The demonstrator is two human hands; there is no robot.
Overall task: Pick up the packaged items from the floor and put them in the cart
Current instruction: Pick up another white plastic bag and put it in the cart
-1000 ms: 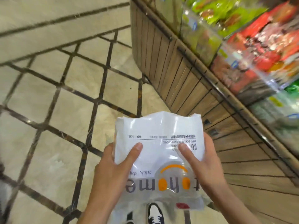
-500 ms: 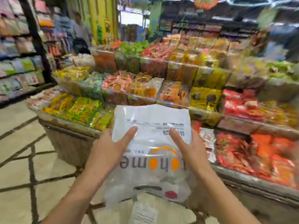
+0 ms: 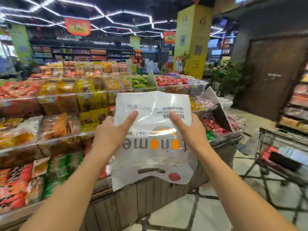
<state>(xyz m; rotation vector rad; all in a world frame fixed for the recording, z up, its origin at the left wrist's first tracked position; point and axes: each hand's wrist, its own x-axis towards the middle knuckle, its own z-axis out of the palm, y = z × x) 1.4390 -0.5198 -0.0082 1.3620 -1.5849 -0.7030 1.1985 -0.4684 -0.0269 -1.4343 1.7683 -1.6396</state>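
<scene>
Both hands are clamped on a white plastic package (image 3: 155,139), the left hand (image 3: 110,136) on its left edge and the right hand (image 3: 190,130) on its right edge, probably to keep the floppy bag flat while carrying it. It is held upside down in the air; the print reads "home" and "PLASTIC BOWL". The cart (image 3: 281,147) stands near, at the right, beside the snack bench (image 3: 116,202).

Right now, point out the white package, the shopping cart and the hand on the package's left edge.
white package (image 3: 155,152): head view, on its printed front.
shopping cart (image 3: 266,139): head view, on its wire front corner.
left hand (image 3: 110,135): head view, on the back of the hand.
</scene>
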